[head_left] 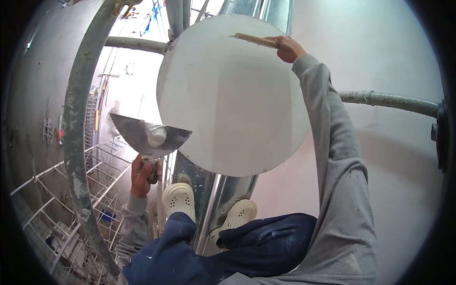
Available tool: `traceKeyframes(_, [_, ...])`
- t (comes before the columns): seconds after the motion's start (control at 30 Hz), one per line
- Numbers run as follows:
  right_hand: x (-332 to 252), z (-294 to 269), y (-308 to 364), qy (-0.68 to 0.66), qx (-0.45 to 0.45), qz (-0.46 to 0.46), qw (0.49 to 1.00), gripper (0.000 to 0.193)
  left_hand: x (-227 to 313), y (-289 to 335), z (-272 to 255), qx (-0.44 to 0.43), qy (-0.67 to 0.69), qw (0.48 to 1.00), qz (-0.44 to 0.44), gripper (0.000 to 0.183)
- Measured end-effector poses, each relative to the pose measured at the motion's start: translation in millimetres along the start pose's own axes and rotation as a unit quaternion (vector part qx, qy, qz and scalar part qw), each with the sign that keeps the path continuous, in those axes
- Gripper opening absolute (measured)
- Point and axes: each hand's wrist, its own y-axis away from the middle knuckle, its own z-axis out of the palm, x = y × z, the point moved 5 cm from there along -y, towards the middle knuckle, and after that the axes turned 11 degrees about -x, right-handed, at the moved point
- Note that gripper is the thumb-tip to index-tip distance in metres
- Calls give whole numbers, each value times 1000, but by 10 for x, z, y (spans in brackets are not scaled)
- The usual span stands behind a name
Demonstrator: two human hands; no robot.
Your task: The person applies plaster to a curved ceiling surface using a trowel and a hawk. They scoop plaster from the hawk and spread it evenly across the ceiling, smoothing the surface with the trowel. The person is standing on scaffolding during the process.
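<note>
My left hand [141, 176] is wrapped round the handle of a wide putty knife [130, 135]. A lump of white plaster [156, 135] sits on its dark, flared metal blade. Up and to the right, my right hand [288, 49] grips a plastering trowel [256, 41] with a pale wooden handle. It is seen nearly edge-on, so its blade barely shows. The trowel lies over the upper part of a large round white panel [256, 109], and I cannot tell whether it touches. A greyer patch runs down the panel's middle. The putty knife is at the panel's lower left.
My pale clogs [179, 199] stand on metal scaffold planks [194, 173]. A curved, plaster-spotted scaffold pole [78, 118] rises at the left, and another pole [387, 101] crosses at the right. White wire racking [95, 199] is lower left. A smooth pale wall [370, 42] fills the right side.
</note>
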Motion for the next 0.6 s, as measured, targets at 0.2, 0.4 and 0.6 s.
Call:
traceKeyframes(0.2, [87, 642, 122, 60, -66, 7, 996, 66, -101, 186, -114, 30, 14, 999, -4, 43])
traceKeyframes(0.4, [-316, 991, 979, 35, -146, 39, 988, 72, -99, -33, -24, 9, -10, 1000, -19, 42])
traceKeyframes(0.6, [-1163, 1647, 2220, 14, -182, 41, 982, 68, -47, -328, 198, -68, -5, 998, -4, 42])
